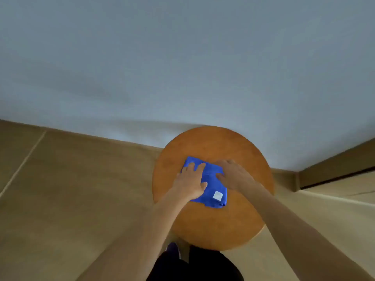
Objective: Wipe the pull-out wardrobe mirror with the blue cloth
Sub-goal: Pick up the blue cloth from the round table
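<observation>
Blue cloth [211, 184], folded, lies near the centre of the round wooden desk [213, 226], with its white label [218, 195] at the 5 o'clock corner. The left hand [190, 181] has its grip released: fingers straight, flat on the cloth's 9 o'clock half. The right hand [233, 175] curves over the 2 o'clock edge; whether its grip pinches fabric cannot be told. No mirror is in view. Risks: lifting by 1 edge would let the folds fall open; a sideways push could slide the cloth off the smooth top onto the floor [81, 189].
</observation>
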Action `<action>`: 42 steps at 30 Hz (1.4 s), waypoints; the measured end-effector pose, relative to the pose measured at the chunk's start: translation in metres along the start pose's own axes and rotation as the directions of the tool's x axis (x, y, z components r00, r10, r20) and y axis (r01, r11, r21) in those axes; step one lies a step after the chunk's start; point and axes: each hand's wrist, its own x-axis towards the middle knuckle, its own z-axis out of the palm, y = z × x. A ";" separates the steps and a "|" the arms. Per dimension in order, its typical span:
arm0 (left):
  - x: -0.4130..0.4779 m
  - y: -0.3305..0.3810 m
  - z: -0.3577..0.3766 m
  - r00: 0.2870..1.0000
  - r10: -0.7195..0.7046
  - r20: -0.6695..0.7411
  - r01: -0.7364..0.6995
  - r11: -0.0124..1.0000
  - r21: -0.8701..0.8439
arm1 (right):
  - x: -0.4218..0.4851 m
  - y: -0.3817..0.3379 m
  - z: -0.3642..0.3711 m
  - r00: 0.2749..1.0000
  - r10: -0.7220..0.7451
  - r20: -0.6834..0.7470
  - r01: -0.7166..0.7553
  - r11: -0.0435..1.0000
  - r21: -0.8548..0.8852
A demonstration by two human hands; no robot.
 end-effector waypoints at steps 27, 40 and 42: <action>0.169 -0.099 0.144 0.971 -0.232 -0.050 0.221 0.961 -0.170 | 0.126 0.079 0.162 0.815 0.565 0.125 -0.544 0.674 0.499; 0.152 -0.082 0.100 0.976 -0.186 -0.111 0.087 0.808 -0.582 | 0.114 0.067 0.125 0.815 0.555 0.168 -0.515 0.559 0.650; 0.141 -0.075 0.084 0.974 -0.188 -0.128 0.071 0.787 -0.613 | 0.105 0.060 0.108 0.831 0.539 0.138 -0.482 0.574 0.662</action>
